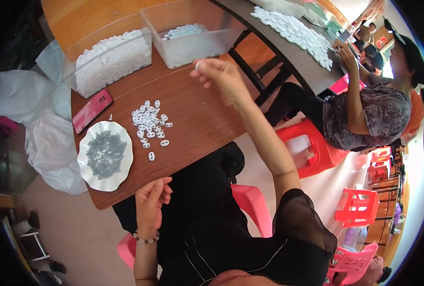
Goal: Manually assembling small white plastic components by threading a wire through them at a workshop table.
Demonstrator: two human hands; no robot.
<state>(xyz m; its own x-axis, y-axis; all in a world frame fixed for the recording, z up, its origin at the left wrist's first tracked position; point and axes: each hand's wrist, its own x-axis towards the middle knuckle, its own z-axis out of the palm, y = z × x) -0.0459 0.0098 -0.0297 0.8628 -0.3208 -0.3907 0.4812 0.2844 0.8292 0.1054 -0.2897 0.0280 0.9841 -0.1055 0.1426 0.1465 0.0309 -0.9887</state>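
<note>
My right hand (221, 78) is raised over the far right part of the brown table, its thumb and fingertips pinching a small white plastic piece (199, 65). My left hand (153, 198), with a beaded bracelet at the wrist, hovers by the table's near edge. Its fingers curl in against the thumb, and whatever may be between them is hidden. On the table lies a loose pile of small oval white pieces with two dark holes each (147, 119). Left of them, a white scalloped plate (85, 164) holds many thin grey pins (106, 153).
A clear bin (111, 59) heaped with white pieces and another bin (193, 50) with fewer stand at the back. A pink phone (91, 112) lies by the plate. White plastic bags (54, 148) hang at left. A co-worker (364, 105) sits at the dark table (312, 71), near a red stool (312, 148).
</note>
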